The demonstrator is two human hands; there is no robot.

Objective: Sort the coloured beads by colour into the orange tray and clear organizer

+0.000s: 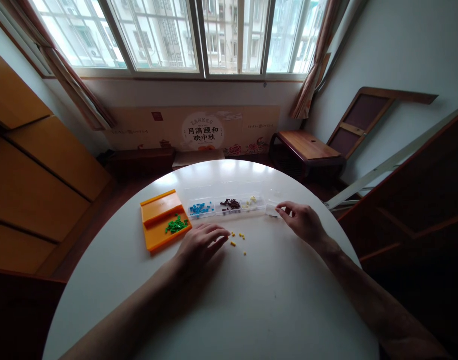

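Note:
My left hand (204, 242) rests low over the white table, fingers loosely stretched and a little apart. Its fingertips are beside several tiny yellow building bricks (233, 244) scattered on the tabletop; nothing shows in its grasp. On the right, my right hand (299, 221) pinches the edge of a small clear plastic box (272, 210) between thumb and fingers. Left of that box runs a row of clear compartments holding pale yellow bricks (251, 201), dark brown bricks (231, 205) and blue bricks (201, 209). Green bricks (176, 224) lie in an orange tray (156, 242).
The round white table (266, 300) has its curved far edge just behind the boxes. Beyond stand a wooden stool-like seat (306, 142), a printed cardboard panel (139, 125) and a window. Wooden cabinets (37, 175) are on the left.

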